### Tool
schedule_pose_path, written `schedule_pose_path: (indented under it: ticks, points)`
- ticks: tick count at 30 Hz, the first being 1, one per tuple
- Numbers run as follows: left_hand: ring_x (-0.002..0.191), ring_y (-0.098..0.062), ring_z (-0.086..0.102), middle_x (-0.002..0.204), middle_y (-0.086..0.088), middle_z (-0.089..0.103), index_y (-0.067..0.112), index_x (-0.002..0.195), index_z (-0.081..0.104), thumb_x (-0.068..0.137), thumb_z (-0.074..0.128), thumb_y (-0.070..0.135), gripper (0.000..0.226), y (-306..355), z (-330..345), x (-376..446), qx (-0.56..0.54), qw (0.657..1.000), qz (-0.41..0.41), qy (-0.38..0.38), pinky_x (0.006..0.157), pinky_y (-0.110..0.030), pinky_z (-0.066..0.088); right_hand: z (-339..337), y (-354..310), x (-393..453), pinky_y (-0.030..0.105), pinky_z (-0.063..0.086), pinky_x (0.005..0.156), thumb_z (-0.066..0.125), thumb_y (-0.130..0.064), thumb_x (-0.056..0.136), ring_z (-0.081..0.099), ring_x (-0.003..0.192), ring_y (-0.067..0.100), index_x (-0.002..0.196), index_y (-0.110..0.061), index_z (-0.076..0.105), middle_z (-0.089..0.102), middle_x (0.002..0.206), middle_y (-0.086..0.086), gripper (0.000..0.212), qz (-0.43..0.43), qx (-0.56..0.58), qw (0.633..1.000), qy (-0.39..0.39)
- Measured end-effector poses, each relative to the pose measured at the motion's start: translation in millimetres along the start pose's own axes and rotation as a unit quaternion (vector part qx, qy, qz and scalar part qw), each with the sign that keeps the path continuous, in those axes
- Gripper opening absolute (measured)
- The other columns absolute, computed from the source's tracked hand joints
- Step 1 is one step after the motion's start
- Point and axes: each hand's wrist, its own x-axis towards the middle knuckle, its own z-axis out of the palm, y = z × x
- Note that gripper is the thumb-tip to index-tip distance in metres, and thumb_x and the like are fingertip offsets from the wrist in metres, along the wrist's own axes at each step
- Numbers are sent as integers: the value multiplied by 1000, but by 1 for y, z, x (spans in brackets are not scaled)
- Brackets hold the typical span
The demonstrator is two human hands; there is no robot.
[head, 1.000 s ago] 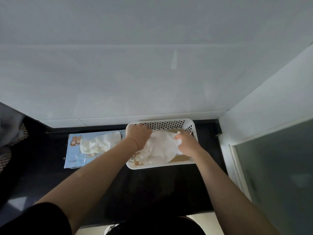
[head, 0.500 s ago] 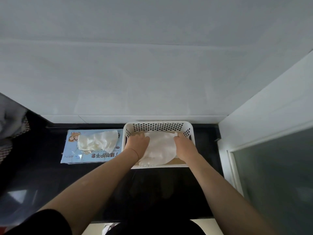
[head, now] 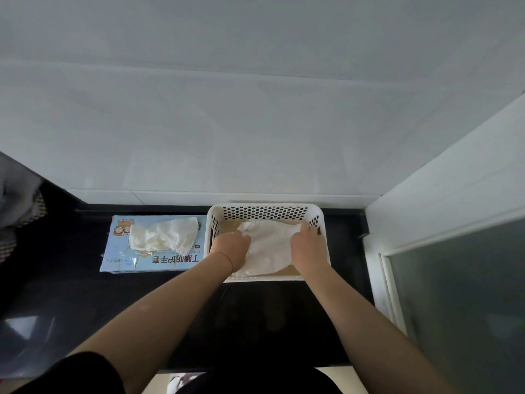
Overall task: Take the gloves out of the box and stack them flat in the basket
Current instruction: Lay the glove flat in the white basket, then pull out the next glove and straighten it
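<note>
A white perforated basket [head: 267, 213] sits on the dark table [head: 85, 294] right of frame centre, its far wall close to the pale wall behind. Inside it lies a pile of white gloves [head: 268, 248], spread fairly flat over a tan base that shows at the far-left and near-right corners. Both hands are in the basket on that pile. The left hand [head: 231, 248] sits at the pile's left edge, knuckles up, fingers curled down onto the glove material; whether this grip pinches the material or only presses on it cannot be told. The right hand [head: 308, 247] sits at the pile's right side, its fingers curled at the upper right corner of the top glove, where the material bunches up against them, a grip that looks clamped on that corner. Left of the basket, just beside it, a light blue glove box [head: 125, 261] lies flat on the table with printed characters along its near edge. A crumpled bunch of white gloves [head: 163, 234] sticks out of the box's top opening. A dark sleeve [head: 71, 373] shows at the lower left of the frame, and a white-framed frosted panel [head: 460, 294] stands at the right edge.
</note>
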Motion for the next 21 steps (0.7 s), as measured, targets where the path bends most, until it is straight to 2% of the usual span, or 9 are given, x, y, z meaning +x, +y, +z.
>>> schedule_pose_path:
  ticks: [3,5,7,9,11,14,18,21]
  points:
    - [102,-27,64,121,-8,59,11,121,56,98,44,22,28,-9,-10,-6,-21,999,6,23,71,-34,45,-15,-8,0,31,48,84,51,-9,96,52,110,23,111,-8,64,45,130,11,20,14,66,998,-4]
    - [95,-26,65,112,-6,63,13,114,59,97,42,21,25,-16,-18,-13,-61,996,0,59,67,-31,44,-30,-22,0,32,46,75,48,-7,96,55,96,23,104,-6,64,49,124,9,18,14,127,992,23]
    - [82,-26,63,103,-3,64,17,107,61,96,42,20,22,-27,-27,-23,-108,989,-23,99,63,-29,40,-43,-41,2,32,41,66,48,-8,96,53,83,22,100,-5,63,51,117,8,16,-4,169,984,46]
    - [78,-25,62,100,-3,61,20,101,61,95,43,22,19,-44,-34,-35,-143,979,-45,140,61,-29,37,-56,-67,4,32,42,63,49,-12,96,57,81,23,99,-7,61,53,111,7,14,-36,203,976,71]
    - [86,-24,62,98,-2,61,16,98,61,95,45,28,20,-66,-35,-47,-150,969,-56,189,62,-29,37,-70,-96,6,33,45,63,50,-16,97,58,80,22,100,-8,61,54,104,5,14,-70,217,970,86]
    - [91,-22,58,98,-1,59,15,96,64,93,49,31,22,-106,-25,-64,-170,953,-80,239,68,-31,43,-83,-138,10,29,40,65,50,-19,98,58,84,20,100,-9,63,54,101,3,17,-114,236,960,96]
    - [106,-19,52,111,1,56,21,109,62,90,58,41,28,-150,-7,-79,-171,960,-95,201,87,-31,44,-84,-178,17,32,44,80,59,-36,94,56,99,21,104,-15,70,59,104,1,25,-148,212,962,83]
    - [108,-18,51,112,2,56,25,110,64,90,60,44,27,-168,2,-87,-173,964,-87,182,87,-29,41,-77,-196,19,35,39,87,66,-51,83,51,106,21,108,-22,69,57,108,0,38,-138,128,982,33]
